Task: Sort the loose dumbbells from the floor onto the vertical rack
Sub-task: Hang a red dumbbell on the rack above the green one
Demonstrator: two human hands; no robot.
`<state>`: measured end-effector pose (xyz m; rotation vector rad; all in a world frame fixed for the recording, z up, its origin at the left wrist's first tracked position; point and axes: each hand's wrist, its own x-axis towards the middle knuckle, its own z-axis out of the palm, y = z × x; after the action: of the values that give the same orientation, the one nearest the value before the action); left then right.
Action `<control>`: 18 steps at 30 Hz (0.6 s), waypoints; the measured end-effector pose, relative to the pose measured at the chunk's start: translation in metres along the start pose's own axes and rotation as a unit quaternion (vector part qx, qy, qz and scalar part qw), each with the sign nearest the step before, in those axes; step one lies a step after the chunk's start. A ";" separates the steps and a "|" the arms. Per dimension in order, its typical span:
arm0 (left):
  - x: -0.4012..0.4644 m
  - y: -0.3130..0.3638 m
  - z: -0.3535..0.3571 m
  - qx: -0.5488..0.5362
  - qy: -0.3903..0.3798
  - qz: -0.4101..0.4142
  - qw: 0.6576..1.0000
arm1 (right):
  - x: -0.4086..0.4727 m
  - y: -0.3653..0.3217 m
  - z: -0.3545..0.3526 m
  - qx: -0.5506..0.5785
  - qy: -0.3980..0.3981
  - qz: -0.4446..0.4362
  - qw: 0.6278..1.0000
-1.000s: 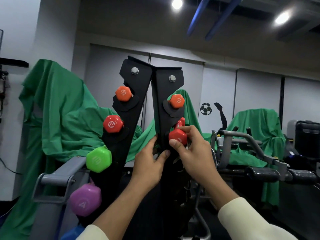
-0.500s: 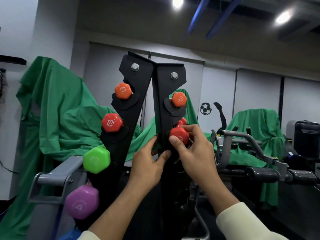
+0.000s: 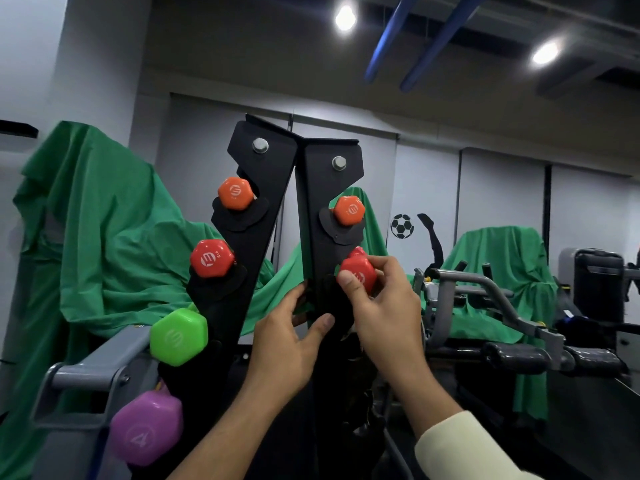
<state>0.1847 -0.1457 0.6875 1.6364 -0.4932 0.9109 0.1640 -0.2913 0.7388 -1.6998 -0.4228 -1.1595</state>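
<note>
While the black vertical rack is being steadied by the left hand, a red dumbbell is being seated into the second cradle down on the rack's rt upright. The red dumbbell is being pinched at its near hex head by the right hand, thumb on the front face, fingers curled over the top & far side; its other head is just showing behind, above the fingers. The left hand, just beside & a little below the right one, is being held w/ fingers wrapped round the inner edge of that upright and thumb pressed on its front; nothing else is being carried in it.

Step in hand, as judged: placing, near its end. Whether the handle is already fully down in the slot can't be told, since the cradle is being hidden by the hands.

Above the right hand, an orange dumbbell is being carried in the top rt cradle. Up & to the left of the left hand, the other upright is being filled top to bottom: orange, red, green, purple, the last well below-left of the left wrist.

Next move, prob.: the red dumbbell is to be eased down till the handle is resting in the notch, then let go gently, w/ the rack being braced so nothing is being jolted off. The floor isn't being shown, so what's left to sort can't be told.
</note>
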 end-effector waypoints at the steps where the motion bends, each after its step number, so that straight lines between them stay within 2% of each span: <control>1: 0.000 -0.001 0.000 -0.002 -0.003 -0.003 1.000 | 0.006 0.002 -0.001 0.012 -0.012 0.016 1.000; 7: 0.002 -0.003 0.001 -0.007 -0.008 -0.021 1.000 | 0.014 0.009 -0.005 0.099 -0.076 0.054 0.991; 15: 0.001 -0.002 0.001 0.016 -0.014 -0.014 1.000 | 0.013 0.004 -0.018 0.042 -0.105 0.036 0.993; 17: 0.003 -0.007 0.002 -0.021 -0.016 -0.046 0.999 | 0.012 0.002 -0.019 0.018 -0.107 0.034 0.993; 18: 0.005 -0.006 0.002 -0.076 -0.021 -0.078 0.994 | 0.012 0.001 -0.020 -0.002 -0.107 0.032 0.994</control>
<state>0.1925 -0.1457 0.6873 1.5350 -0.4453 0.7083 0.1605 -0.3113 0.7496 -1.8350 -0.4946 -0.9350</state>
